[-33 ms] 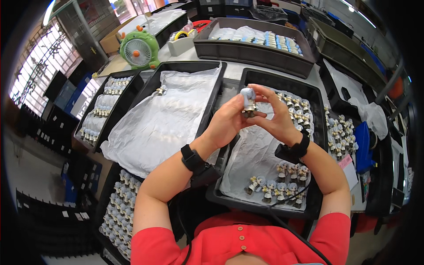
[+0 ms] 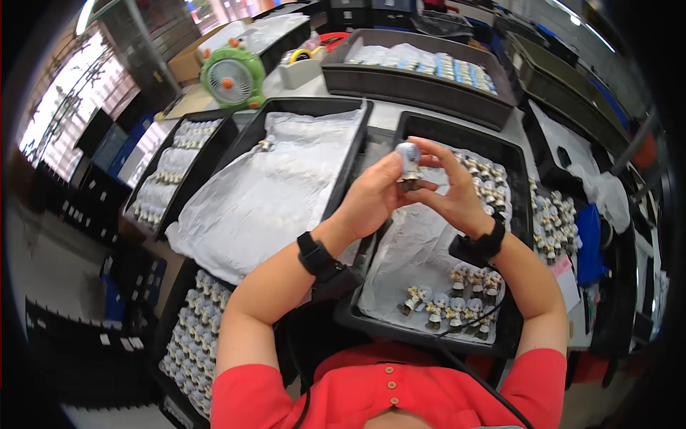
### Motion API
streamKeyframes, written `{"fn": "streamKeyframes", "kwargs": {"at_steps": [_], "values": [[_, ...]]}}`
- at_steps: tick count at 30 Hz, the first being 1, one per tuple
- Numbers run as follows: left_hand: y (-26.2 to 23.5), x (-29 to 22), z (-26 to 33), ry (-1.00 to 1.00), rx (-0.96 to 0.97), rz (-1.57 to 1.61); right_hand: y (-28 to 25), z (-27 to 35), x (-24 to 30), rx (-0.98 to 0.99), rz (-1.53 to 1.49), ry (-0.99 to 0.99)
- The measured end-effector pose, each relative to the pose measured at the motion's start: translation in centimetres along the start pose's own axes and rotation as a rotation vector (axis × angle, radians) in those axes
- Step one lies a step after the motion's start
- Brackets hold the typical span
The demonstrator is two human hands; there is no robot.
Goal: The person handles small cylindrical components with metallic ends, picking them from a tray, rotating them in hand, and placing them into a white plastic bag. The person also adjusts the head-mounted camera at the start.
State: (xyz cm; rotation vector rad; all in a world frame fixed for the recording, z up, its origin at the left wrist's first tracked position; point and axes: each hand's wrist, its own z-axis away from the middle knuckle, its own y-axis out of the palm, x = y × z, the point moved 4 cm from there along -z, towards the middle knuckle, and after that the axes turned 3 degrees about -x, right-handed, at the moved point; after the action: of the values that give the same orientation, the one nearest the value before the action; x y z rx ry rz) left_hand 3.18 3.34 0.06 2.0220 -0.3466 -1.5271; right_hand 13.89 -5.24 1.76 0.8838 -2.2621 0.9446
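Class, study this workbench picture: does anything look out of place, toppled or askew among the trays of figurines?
One small figurine lies alone at the far edge of the white-lined middle tray, away from any group. In the right tray, the near-left figurine leans over while its neighbours stand upright. Both hands hold one figurine.

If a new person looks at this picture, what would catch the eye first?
Probably the small grey-headed figurine held up between the left hand and the right hand, in the middle of the view. Next, the green toy-like fan at the upper left, and the rows of similar figurines in the black tray beneath the hands.
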Motion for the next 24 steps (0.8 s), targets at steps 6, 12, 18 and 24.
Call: {"fn": "streamKeyframes", "kwargs": {"at_steps": [6, 12, 18, 24], "values": [[0.2, -1.1, 0.0, -0.036, -0.182, -0.029, -0.4, -0.2, 0.9, 0.002, 0.032, -0.019], [-5.9, -9.9, -1.4, -0.047, -0.34, -0.62, -0.8, -0.2, 0.4, -0.016, 0.055, -0.005], [-22.7, -15.4, -0.3, 0.004, -0.882, -1.51, -1.1, -1.0, 0.8, -0.006, 0.082, -0.034], [-26.8, -13.6, -1.7, -0.174, -1.03, -1.818, -1.5, -1.3, 0.0, -0.02, 0.121, -0.014]]}}
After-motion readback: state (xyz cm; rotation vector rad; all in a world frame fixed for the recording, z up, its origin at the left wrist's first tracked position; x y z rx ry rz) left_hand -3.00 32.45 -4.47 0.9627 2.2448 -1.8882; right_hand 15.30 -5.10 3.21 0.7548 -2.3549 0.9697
